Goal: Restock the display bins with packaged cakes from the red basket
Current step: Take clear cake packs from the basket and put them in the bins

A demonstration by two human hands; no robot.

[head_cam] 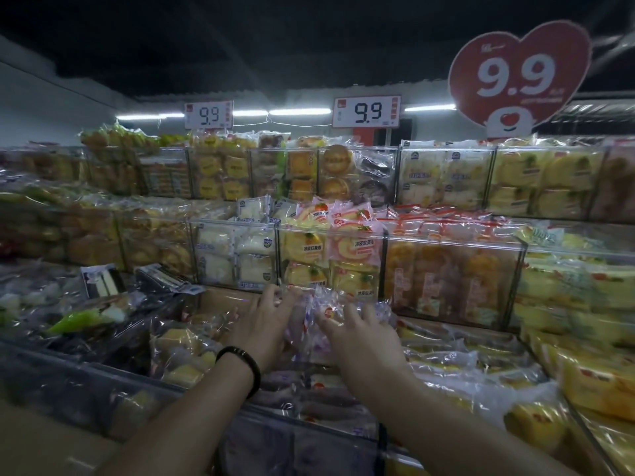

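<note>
The left hand's fingers curl round the near-left edge of a bunch of clear-plastic packaged cakes with purple print and a red spot. The right hand's fingers arch over its top and right side with the thumb tucked under. From where I stand both look clamped on the wrap, though the blur hides how firmly.

The left hand and right hand hold the bunch low over the clear acrylic display bin on the bottom tier, where more purple packs lie, just in front of the tier above. The red basket is out of view.

The slippery film is my first worry. Gripped only at its edges, a pack could slide out of the middle and land in the neighbouring yellow-wrapped sponge cakes on the right, mixing the stock.

The knuckles are also near the clear bin of yellow and pink roll cakes behind. A push too far forward could knock its front wall or wedge packs against it.

Squeezing harder to stop a slip would crush soft cake.

To the left, a patch of bare brown cardboard floor shows. Packs dropped there would lie loose rather than stack. The black bead bracelet on the left wrist could snag a wrapper on the way out.
</note>
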